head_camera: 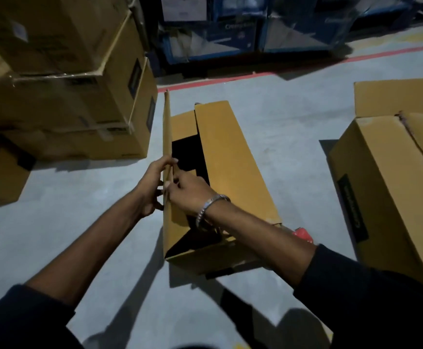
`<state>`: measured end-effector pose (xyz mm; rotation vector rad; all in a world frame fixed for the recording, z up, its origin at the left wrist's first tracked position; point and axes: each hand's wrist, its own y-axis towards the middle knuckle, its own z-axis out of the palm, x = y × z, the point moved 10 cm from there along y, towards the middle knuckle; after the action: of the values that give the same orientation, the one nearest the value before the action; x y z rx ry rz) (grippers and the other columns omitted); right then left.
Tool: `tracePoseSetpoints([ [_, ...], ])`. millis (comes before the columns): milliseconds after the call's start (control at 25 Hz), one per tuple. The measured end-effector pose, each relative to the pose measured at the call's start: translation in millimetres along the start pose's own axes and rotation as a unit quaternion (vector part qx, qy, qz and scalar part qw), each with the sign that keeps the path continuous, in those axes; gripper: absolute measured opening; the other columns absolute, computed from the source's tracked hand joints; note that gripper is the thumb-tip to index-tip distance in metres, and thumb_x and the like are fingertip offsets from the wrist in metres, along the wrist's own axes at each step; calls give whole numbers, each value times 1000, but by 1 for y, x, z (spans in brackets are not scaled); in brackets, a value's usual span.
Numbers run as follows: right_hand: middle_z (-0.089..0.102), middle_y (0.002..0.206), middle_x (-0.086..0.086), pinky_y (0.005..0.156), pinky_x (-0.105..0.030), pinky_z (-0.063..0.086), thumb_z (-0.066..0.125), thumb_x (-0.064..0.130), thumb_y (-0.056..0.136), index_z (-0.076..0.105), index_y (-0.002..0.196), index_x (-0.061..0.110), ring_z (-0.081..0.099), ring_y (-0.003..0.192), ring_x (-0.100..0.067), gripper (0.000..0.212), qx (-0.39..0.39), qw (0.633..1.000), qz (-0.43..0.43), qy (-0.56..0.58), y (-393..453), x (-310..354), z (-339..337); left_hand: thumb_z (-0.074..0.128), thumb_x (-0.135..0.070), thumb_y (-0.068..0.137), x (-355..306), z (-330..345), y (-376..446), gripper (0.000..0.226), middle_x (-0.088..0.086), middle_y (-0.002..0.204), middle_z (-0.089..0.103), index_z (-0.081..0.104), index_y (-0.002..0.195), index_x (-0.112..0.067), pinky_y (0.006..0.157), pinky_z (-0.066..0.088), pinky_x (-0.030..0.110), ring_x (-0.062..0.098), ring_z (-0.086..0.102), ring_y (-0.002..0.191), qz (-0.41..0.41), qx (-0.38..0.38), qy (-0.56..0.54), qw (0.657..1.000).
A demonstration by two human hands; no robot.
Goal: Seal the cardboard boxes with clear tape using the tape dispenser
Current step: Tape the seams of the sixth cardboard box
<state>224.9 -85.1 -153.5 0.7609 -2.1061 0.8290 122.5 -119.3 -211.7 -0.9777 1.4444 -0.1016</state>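
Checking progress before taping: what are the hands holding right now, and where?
Both hands, left hand and right hand, pinch the near end of the centre cardboard box's upright left flap. Neither holds a tape dispenser.

Red object mostly hidden behind the right forearm, open box interior lost in darkness, right-hand box cut by frame edge

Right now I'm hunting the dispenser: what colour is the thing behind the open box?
Red, seen in the head view, partly hidden.
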Motion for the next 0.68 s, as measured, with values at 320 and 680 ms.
tracePoseSetpoints([
  [320,36,158,-7,107,-53,43,55,82,81,37,151,26,33,145,-29,92,-118,939,80,-314,-35,-108,-62,65,-38,96,2,-42,-32,52,4,138,69,62,145,-20,100,57,46,30,69,115,162,-175,253,938],
  [680,-15,170,-17,116,-66,24,53,91,64,0,163,14,-8,156,-41,136,-116,932,152,-308,-14,-118,-15,62,-28,100,-35,-72,-22,41,7,131,73,66,139,-17,90,61,44,28,73,103,268,-259,288,882],
])
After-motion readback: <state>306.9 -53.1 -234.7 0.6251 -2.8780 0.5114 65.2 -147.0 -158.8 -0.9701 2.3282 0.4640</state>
